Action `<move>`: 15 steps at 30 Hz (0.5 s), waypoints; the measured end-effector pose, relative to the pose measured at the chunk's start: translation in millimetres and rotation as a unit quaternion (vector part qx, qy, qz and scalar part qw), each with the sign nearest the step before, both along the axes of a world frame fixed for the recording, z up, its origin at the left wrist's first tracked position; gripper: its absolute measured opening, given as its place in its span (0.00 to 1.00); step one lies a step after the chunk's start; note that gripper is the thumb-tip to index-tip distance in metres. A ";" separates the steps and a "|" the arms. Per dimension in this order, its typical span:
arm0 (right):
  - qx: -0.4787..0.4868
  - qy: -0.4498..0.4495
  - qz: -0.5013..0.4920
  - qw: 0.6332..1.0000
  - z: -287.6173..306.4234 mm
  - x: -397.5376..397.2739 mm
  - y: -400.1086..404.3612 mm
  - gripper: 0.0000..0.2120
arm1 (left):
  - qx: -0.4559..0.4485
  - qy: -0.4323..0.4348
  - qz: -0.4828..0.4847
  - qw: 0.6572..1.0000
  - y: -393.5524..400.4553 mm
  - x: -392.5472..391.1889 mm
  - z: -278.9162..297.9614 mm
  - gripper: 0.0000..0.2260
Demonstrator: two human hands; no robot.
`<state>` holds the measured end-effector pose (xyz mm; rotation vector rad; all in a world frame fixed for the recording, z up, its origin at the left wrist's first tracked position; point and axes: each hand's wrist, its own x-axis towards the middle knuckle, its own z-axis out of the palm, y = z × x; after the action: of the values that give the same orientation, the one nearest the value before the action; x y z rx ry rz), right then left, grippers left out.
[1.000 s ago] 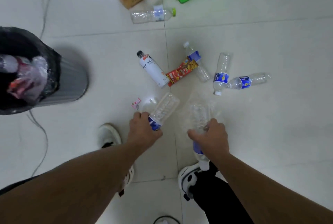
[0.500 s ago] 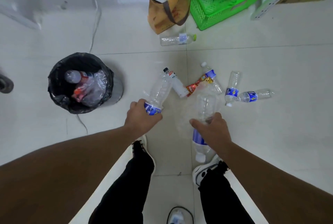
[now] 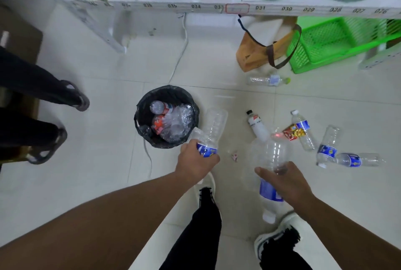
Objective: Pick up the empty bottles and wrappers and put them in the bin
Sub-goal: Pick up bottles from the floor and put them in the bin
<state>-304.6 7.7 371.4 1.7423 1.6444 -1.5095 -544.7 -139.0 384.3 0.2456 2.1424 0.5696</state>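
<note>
My left hand [image 3: 196,164] grips a clear empty bottle [image 3: 211,128] with a blue label, its base pointing up right beside the bin's rim. My right hand [image 3: 286,180] holds a second clear bottle [image 3: 273,161] with a blue label, cap end down. The bin [image 3: 141,115] has a black liner and holds several bottles and crumpled plastic. On the floor to the right lie a white bottle [image 3: 257,126], a red and yellow wrapper [image 3: 291,132], three blue-labelled clear bottles [image 3: 303,131] [image 3: 327,146] [image 3: 358,159] and a small pink wrapper scrap [image 3: 234,156]. Farther back lies a green-capped bottle [image 3: 269,80].
A white shelf [image 3: 195,6] with numbered edge and bowls runs across the top. Under it stand a brown bag [image 3: 253,52] and a green basket [image 3: 336,42]. Another person's legs and sandals [image 3: 76,98] are at the left. A white cable [image 3: 180,52] runs to the bin.
I have stood up and the view has risen. Both hands lifted their bottles off the floor, and my left hand has come close to the bin.
</note>
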 end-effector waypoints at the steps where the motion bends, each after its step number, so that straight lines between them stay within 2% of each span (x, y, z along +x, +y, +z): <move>1: -0.008 0.009 -0.002 1.000 -1.2 -6.1 -3.3 0.32 | -0.001 0.002 0.004 1.000 -5.8 -5.2 1.2 0.19; 4: -0.032 0.045 -0.025 0.998 -2.7 -19.6 -12.0 0.37 | -0.015 0.012 0.021 1.000 -23.9 -18.3 1.3 0.20; 7: -0.057 0.068 -0.002 0.996 2.6 -28.5 -14.9 0.39 | -0.030 0.028 0.064 0.997 -39.8 -21.0 -0.1 0.22; 11: -0.072 0.078 0.042 0.993 12.9 -23.1 -0.8 0.35 | -0.051 0.040 0.117 0.991 -56.7 -10.5 1.1 0.20; 15: -0.008 0.069 0.045 0.997 25.8 6.3 27.6 0.25 | 0.039 0.027 0.271 0.961 -39.6 -4.0 21.7 0.17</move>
<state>-298.3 35.3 397.2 1.5664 1.7459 -1.6277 -548.7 -178.6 405.9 -0.3007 2.2424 0.9671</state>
